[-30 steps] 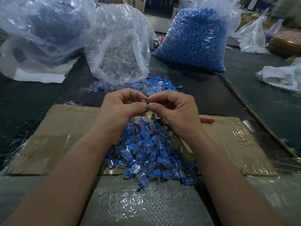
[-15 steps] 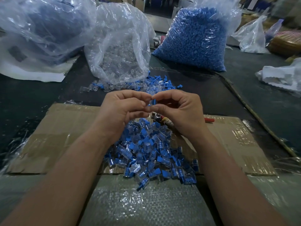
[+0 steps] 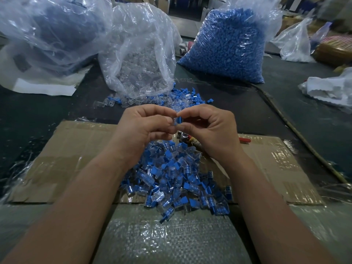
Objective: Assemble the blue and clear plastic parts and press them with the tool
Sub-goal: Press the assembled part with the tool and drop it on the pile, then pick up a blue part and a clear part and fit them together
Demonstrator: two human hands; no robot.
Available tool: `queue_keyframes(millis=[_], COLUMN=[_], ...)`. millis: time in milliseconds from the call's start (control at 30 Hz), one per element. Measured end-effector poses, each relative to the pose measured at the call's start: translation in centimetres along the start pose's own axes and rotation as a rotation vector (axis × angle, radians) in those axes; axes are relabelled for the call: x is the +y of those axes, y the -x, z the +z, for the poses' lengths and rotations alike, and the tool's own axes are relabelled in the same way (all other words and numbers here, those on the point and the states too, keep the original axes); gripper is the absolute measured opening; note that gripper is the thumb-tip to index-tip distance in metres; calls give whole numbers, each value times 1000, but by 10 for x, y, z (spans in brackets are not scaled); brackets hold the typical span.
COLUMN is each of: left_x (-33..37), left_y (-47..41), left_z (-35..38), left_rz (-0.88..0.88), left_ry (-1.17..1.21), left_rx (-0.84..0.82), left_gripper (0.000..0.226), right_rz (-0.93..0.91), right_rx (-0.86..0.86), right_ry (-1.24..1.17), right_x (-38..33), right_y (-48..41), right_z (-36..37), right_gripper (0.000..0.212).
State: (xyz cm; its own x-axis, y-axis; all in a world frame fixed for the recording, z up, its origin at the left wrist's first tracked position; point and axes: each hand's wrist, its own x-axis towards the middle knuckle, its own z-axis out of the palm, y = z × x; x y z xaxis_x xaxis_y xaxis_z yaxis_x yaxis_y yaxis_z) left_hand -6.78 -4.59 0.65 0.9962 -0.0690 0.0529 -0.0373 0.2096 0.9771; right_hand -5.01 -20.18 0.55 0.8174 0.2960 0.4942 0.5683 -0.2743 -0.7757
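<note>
Mid-frame: left hand [image 3: 144, 126] pinches clear part [image 3: 174, 121], right hand [image 3: 207, 124] pinches blue part [image 3: 179, 120]; mating step. Next: seat fully, then tool [image 3: 187, 139].

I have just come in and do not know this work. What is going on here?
A person is joining two small pieces. The left hand pinches a clear plastic part and the right hand pinches a blue plastic part, held together above a pile of joined pieces on cardboard. The tool lies below the right hand, untouched. Behind stand a bag of clear parts and a bag of blue parts.
</note>
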Motion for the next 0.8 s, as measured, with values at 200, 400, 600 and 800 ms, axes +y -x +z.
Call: queue_keyframes(millis=[200, 400, 600, 800], left_x=[0, -1, -4, -5], left_y=[1, 0, -1, -4], left_z=[2, 1, 2, -2], left_rz=[-3, -6, 32, 55], left_ry=[-79, -83, -154, -106], left_rx=[4, 0, -24, 82], left_gripper=[19, 12, 17, 19], right_rz=[-58, -143, -95, 327], right_rx=[-10, -6, -35, -68], right_ry=[70, 123, 153, 370], right_x=[2, 4, 4, 16], right_y=[0, -1, -1, -9], right_z=[2, 1, -1, -37], right_gripper=[30, 31, 29, 19])
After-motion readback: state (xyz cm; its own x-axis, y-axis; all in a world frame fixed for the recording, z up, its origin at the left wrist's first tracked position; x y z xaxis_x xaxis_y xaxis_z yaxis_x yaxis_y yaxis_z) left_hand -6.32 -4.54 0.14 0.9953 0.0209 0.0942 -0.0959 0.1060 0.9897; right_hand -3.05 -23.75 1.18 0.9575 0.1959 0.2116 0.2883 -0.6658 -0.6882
